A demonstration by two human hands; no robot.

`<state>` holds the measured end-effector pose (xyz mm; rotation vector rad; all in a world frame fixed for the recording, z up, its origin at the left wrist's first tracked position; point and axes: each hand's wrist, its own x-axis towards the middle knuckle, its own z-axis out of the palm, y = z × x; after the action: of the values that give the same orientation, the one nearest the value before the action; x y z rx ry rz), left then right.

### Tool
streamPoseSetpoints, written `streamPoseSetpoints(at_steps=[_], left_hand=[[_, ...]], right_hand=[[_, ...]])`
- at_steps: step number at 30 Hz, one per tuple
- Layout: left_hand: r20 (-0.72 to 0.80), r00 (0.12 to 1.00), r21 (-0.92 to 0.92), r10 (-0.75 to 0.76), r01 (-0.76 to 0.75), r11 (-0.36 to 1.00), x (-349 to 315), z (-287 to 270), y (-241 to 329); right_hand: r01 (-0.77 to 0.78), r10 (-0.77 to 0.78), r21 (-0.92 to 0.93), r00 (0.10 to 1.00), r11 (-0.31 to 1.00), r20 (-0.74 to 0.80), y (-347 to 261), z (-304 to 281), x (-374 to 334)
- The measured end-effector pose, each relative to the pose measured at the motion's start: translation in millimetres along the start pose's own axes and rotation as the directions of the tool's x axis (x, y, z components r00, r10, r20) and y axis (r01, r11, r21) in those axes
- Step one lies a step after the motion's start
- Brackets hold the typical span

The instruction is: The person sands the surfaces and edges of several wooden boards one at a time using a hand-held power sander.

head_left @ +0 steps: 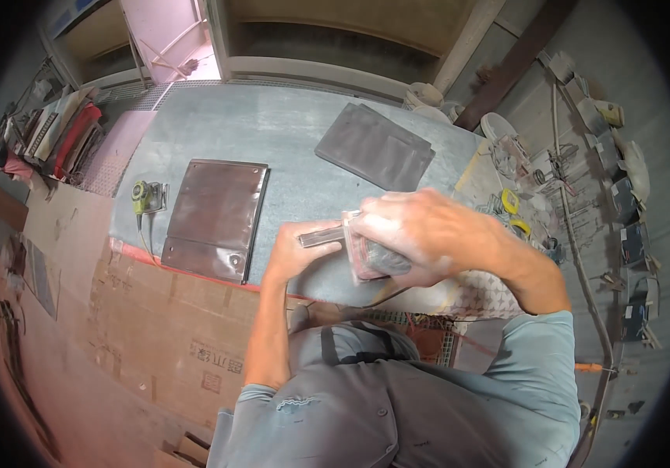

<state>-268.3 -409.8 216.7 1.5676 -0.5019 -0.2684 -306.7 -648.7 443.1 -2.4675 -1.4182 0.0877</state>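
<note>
In front of my body, over the table's near edge, my left hand [294,243] pinches a short dark flat bar [321,237] between thumb and fingers. My right hand [420,230] is wrapped round a power sander [385,261], whose flat pad stands on edge, facing the bar. The bar's end meets or nearly meets the pad; I cannot tell whether they touch. A dark cord runs below the sander. To the left, a glossy dark brown panel [214,210] lies on the blue-grey table [222,117]. Dark grey flat panels [374,147] lie farther back.
A green sander [144,197] with a cord sits at the table's left side. Yellow rings [510,203] and assorted tools line the right edge. Flattened cardboard [148,327] covers the floor. Stacked panels [58,136] stand far left; boxes [631,242] hang along the right wall.
</note>
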Motion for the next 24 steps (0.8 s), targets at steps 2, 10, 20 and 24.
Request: streamPoseSetpoints(at_steps=[2, 10, 20, 24], left_hand=[[0.002, 1.0, -0.032, -0.021, 0.021, 0.999, 3.8, 0.7, 4.1], [0.0, 0.999, -0.011, -0.048, 0.048, 0.999, 12.1, 3.4, 13.0], [-0.132, 0.99, 0.111, 0.043, -0.028, 0.993, 11.5, -4.8, -3.4], [-0.234, 0.964, -0.095, 0.125, -0.15, 0.984, 12.0, -3.2, -8.0]], right_hand=[[-0.125, 0.124, 0.041, 0.992, 0.991, 0.024, 13.6, -8.4, -34.8], [-0.402, 0.401, -0.097, 0.916, 0.91, -0.034, 47.6, -32.1, -120.2], [0.097, -0.1, 0.048, 0.993, 0.994, 0.061, 11.1, 8.8, 48.8], [0.091, -0.094, 0.031, 0.989, 0.995, 0.112, 4.7, 9.2, 71.4]])
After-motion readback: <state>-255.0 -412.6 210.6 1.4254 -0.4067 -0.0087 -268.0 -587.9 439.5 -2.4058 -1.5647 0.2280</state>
